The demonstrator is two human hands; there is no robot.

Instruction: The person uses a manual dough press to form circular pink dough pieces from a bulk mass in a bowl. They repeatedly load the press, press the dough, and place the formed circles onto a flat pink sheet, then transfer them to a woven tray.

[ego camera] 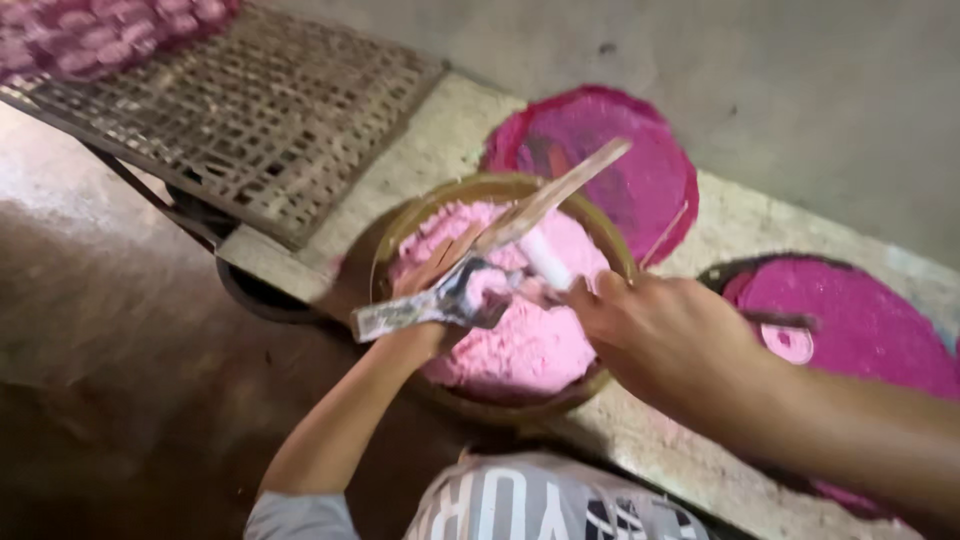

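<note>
A bowl [500,190] holding dough [520,340] sits on a slab [440,140], near its front edge. Behind the bowl lies a round disc [640,170]; another disc [860,320] lies toward the slab's right end. A woven tray [250,110] rests left of the bowl, over the slab's left end.

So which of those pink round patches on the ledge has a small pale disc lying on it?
The right-hand patch, beside the right hand; the patch behind the bowl has none.

Pink paste [520,345] matt, crumbly; bowl [400,230] dull, brownish; stick [560,190] wooden, paste-smeared; rack [250,120] woven, rough.
</note>
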